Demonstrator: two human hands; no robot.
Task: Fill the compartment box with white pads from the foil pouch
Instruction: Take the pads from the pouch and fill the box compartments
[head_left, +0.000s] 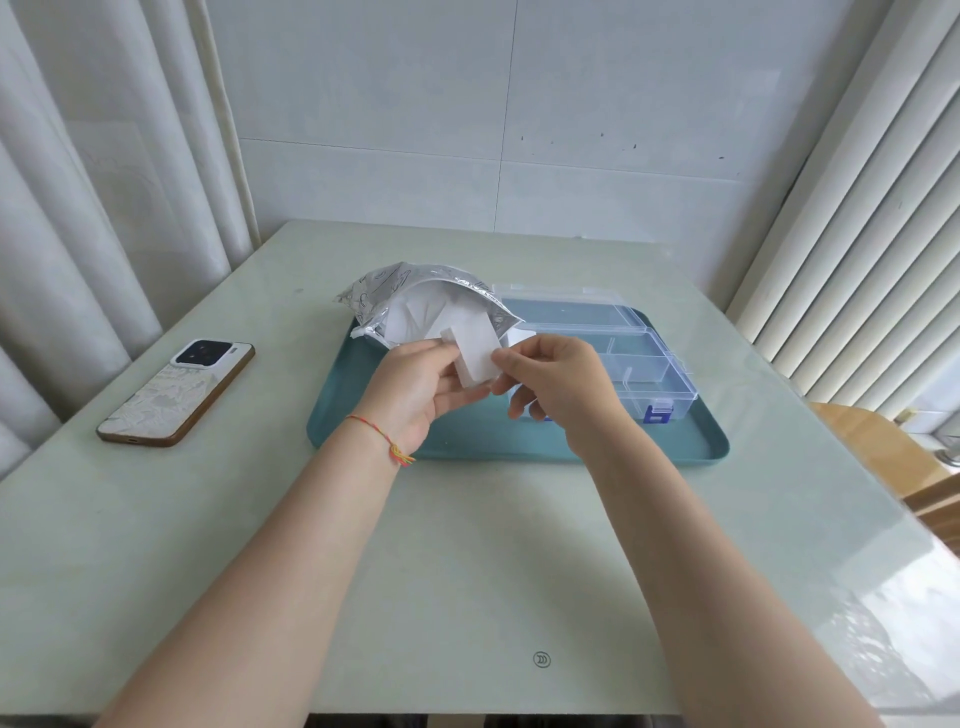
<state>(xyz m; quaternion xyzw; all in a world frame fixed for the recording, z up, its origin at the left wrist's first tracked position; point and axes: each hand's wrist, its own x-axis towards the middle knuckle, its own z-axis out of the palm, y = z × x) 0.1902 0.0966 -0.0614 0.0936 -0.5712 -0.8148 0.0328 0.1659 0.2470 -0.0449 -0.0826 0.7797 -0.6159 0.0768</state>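
A silver foil pouch (384, 291) lies open on the left of a teal tray (675, 441), with more white pads showing in its mouth. Over the tray's middle I hold a stack of white pads (475, 356). My left hand (415, 389) grips the stack from below and the side. My right hand (556, 379) pinches the stack's right edge with thumb and forefinger. The clear compartment box (639, 364) stands open on the tray's right, its lid tilted back. One white pad (519, 335) shows at the box's left end, partly hidden by my right hand.
A phone (176, 392) lies face down on the pale table (467, 571) to the left of the tray. Curtains hang at the left, blinds at the right, and a wooden chair (893, 452) stands beyond the table's right edge.
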